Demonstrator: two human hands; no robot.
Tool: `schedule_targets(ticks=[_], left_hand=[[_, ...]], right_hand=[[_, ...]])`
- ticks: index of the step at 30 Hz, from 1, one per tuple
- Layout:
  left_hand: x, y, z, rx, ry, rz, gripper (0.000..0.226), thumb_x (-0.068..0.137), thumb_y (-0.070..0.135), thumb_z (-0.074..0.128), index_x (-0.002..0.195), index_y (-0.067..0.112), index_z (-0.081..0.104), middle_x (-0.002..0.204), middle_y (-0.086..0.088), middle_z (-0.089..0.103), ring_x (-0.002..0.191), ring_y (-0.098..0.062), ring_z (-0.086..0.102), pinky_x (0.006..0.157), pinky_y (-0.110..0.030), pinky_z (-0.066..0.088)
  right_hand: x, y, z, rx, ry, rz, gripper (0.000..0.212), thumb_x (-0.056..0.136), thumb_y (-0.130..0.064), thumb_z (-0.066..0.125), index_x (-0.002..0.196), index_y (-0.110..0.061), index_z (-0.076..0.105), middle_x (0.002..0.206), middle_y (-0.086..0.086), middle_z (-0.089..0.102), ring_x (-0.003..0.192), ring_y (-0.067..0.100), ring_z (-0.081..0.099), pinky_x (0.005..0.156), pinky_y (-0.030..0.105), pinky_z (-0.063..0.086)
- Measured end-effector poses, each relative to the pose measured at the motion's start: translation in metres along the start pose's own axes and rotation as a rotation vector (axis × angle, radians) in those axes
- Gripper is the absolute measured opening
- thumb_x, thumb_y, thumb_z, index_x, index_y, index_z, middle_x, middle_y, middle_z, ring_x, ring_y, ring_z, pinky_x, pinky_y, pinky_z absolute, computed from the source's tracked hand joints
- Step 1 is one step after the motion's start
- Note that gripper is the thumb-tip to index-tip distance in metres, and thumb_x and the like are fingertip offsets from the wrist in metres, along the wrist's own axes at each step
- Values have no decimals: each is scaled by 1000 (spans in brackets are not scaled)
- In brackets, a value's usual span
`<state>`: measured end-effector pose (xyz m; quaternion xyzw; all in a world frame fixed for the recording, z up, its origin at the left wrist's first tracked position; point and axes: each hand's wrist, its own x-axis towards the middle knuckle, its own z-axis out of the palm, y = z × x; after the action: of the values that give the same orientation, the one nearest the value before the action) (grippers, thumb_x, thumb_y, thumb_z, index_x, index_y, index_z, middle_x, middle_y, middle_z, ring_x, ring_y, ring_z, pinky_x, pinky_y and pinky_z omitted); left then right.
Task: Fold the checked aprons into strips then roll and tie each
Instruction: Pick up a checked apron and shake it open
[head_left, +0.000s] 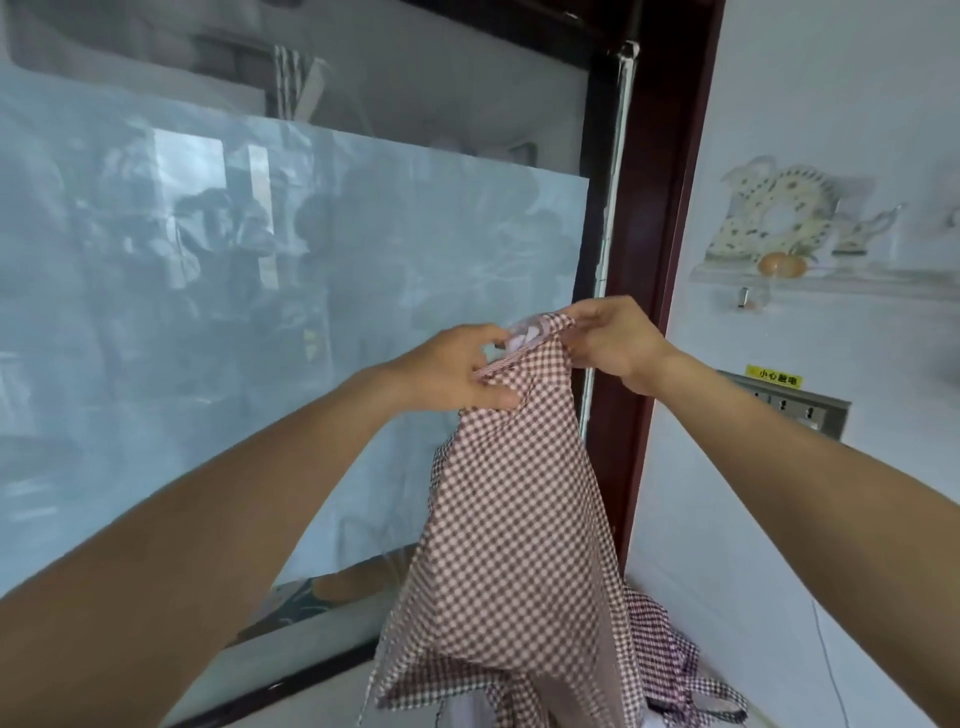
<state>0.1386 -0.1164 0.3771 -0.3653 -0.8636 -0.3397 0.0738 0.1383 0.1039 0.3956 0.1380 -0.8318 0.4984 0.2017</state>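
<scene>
From my remote view, both forearms reach up and forward, converging at the top of a checked apron (511, 499) held in the air in front of a glass window (291, 291); the left hand (452, 371) comes in from the lower left with its wrist nearly level, thumb and fingers curled and pinching the apron's upper hem; the right hand (610, 340) comes in from the right, wrist bent downward, fingertips pinching the same top edge just beside the left; the two hands sit close together, with the bunched hem between them; the cloth hangs down from them in a widening drape, its lower edge reaching the white surface (332, 699) below; a second checked apron (670, 649) lies crumpled there, just behind and right of the hanging one; I see a power strip (795, 408) on the right wall.
</scene>
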Motion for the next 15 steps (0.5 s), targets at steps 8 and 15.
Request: schedule_targets(ticks=[8, 15], left_hand=[[-12, -9, -14, -91, 30, -70, 41, 84, 28, 76, 119, 26, 56, 104, -1, 70, 93, -14, 70, 72, -16, 55], [-15, -12, -1, -340, -135, -249, 86, 78, 34, 82, 145, 35, 29, 119, 0, 63, 108, -8, 62, 93, -30, 51]], right_hand=[[5, -1, 0, -63, 119, -14, 38, 98, 2, 50, 85, -25, 74, 102, 5, 74, 98, 21, 70, 88, 35, 57], [-6, -24, 0, 325, -67, 194, 31, 96, 0, 40, 101, -3, 70, 99, 11, 74, 98, 26, 68, 78, 31, 53]])
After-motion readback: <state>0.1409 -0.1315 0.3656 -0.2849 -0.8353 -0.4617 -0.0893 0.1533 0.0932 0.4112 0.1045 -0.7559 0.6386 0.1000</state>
